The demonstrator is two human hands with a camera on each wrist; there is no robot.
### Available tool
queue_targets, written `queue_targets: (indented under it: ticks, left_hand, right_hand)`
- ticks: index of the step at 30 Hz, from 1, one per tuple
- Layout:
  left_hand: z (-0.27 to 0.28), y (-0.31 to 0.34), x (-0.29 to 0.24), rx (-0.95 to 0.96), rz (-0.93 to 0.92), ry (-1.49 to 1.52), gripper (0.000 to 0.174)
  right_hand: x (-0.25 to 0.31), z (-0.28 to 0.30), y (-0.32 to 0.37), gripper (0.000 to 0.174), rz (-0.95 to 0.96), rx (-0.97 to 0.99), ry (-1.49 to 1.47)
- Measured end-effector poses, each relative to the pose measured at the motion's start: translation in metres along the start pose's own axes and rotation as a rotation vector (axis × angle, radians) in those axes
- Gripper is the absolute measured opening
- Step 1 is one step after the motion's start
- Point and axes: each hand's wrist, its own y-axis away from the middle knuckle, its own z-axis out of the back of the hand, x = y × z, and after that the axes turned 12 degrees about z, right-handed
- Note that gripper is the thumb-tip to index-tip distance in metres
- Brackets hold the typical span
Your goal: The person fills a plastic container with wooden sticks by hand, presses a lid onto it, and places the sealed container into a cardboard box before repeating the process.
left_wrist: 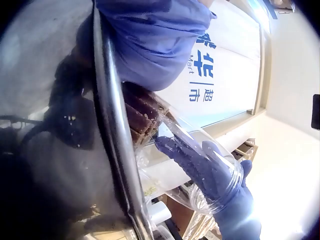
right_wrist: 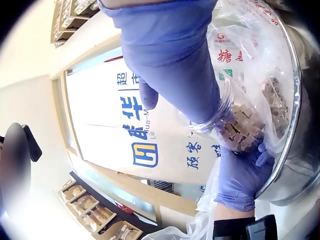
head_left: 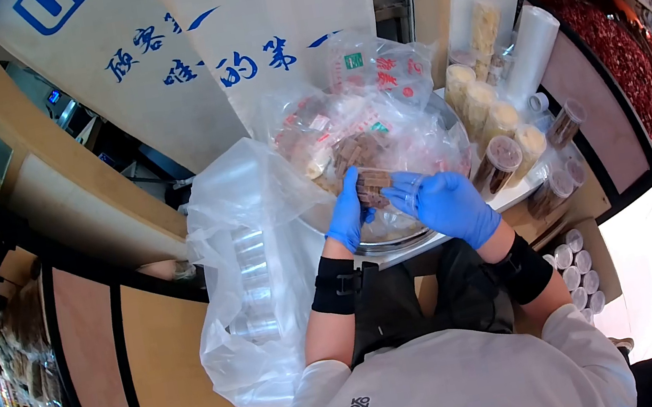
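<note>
Over the steel basin (head_left: 395, 244), my left hand (head_left: 344, 216) in a blue glove grips a clear plastic jar (left_wrist: 235, 186) lying on its side. Brown stick-shaped pieces (right_wrist: 242, 128) are packed at its bottom end, seen end-on in the right wrist view. My right hand (head_left: 453, 207), also gloved, reaches through the jar's mouth. Its fingers (left_wrist: 192, 160) extend inside toward the sticks, with a fingertip right at their ends. More brown pieces (right_wrist: 275, 106) lie in the basin among clear bags (head_left: 406, 118) with red print.
Filled jars (head_left: 503, 163) and a roll of clear film (head_left: 533, 43) stand right of the basin. A large plastic bag (head_left: 219, 306) of clear empty jars sits at the left. Lidded jars (head_left: 578, 261) fill a box lower right. A printed white panel (head_left: 181, 98) rises behind.
</note>
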Motion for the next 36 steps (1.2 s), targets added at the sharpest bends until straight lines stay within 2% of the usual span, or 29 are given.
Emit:
queue_targets:
  ticks: [2,6,8,9,11,12,13,15,16,18,22,25,30,31,33,34,35,36]
  left_hand:
    - [0.003,-0.004,0.001,0.075,-0.033,0.056,0.047]
    - [0.001,0.008,0.001,0.117,-0.079,0.071,0.047]
    - [0.002,-0.005,0.005,0.172,-0.109,0.121,0.046]
    - [-0.001,-0.005,0.003,0.199,-0.115,0.116,0.046]
    - [0.0,0.001,0.003,0.098,-0.045,0.118,0.047]
    - [-0.002,-0.003,0.004,0.066,-0.045,0.16,0.048]
    - [-0.001,-0.004,0.005,0.076,-0.044,0.158,0.048]
    - [0.004,-0.004,0.004,0.134,-0.012,0.07,0.048]
    - [0.004,-0.007,0.006,0.104,0.026,0.055,0.047]
    - [0.005,-0.007,0.005,0.092,0.014,0.03,0.047]
    - [0.002,-0.001,0.003,0.074,-0.028,0.039,0.047]
    - [0.003,-0.006,0.005,0.098,-0.053,0.111,0.049]
    - [0.004,-0.002,0.007,0.097,-0.049,0.189,0.049]
    - [0.005,0.0,0.001,0.104,-0.084,0.221,0.049]
    - [0.004,0.005,-0.003,0.093,-0.074,0.298,0.047]
    - [0.003,0.005,-0.004,0.097,-0.057,0.358,0.046]
    - [0.005,0.004,-0.003,0.087,-0.057,0.373,0.046]
    - [0.007,0.002,-0.004,0.173,-0.082,0.471,0.046]
  right_hand:
    - [-0.004,-0.004,0.004,0.06,0.116,0.024,0.275]
    - [-0.009,0.007,0.008,0.05,0.15,0.07,0.282]
    - [-0.007,0.016,0.008,0.045,0.357,0.204,1.182]
    - [-0.004,0.009,0.008,0.045,0.378,0.198,1.201]
    - [-0.007,-0.003,0.011,0.042,0.413,0.365,1.679]
    - [-0.009,0.0,0.012,0.042,0.294,0.248,0.976]
    - [-0.008,0.001,0.013,0.042,0.3,0.244,0.982]
    - [-0.003,-0.003,0.012,0.044,0.149,0.317,0.827]
    - [0.002,-0.002,0.007,0.044,0.151,0.313,0.831]
    - [0.013,0.0,-0.007,0.058,-0.182,0.098,0.334]
    - [0.014,-0.012,-0.006,0.058,-0.186,0.055,0.329]
    - [0.011,-0.006,-0.003,0.051,-0.113,0.09,0.341]
    - [0.01,-0.012,0.012,0.044,0.196,0.173,1.197]
    - [0.011,-0.02,0.015,0.044,0.177,0.19,1.205]
    - [0.016,-0.031,0.031,0.031,0.366,0.171,1.337]
    - [0.024,-0.023,0.031,0.028,0.417,0.094,1.226]
    - [0.034,-0.011,0.028,0.028,0.398,0.098,1.228]
    - [0.045,0.002,0.02,0.027,0.453,0.026,1.038]
